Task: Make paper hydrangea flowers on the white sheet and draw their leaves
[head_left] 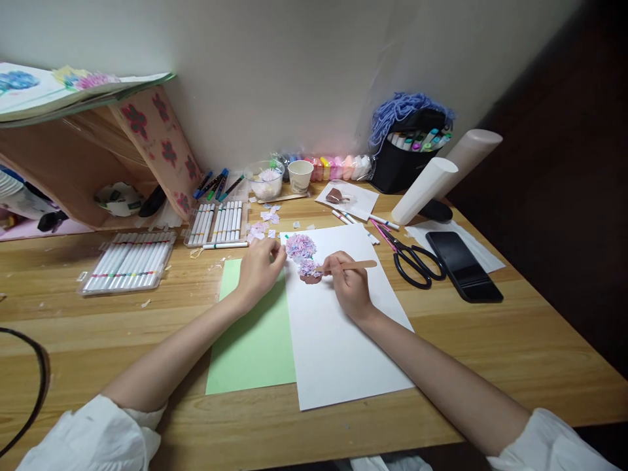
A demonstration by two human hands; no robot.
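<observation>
A white sheet of paper [343, 340] lies on the desk, partly over a green sheet [250, 353]. Near its upper left are a round cluster of pink, purple and blue paper bits [301, 246] and a smaller cluster [309, 267] with brown material along its lower edge. My right hand [350, 288] is closed around a wooden craft stick [360, 265], whose left end meets the smaller cluster. At the sheet's left edge, my left hand [262, 268] has curled fingers drawn together beside the larger cluster; whatever lies between the fingertips is too small to make out.
Marker sets [130, 261] stand left, behind them a flowered cardboard box [169, 154]. Loose paper bits, a clear bowl [267, 186] and a paper cup [300, 175] are at the back. Scissors [415, 261], a phone [464, 265] and white tubes [424, 190] occupy the right.
</observation>
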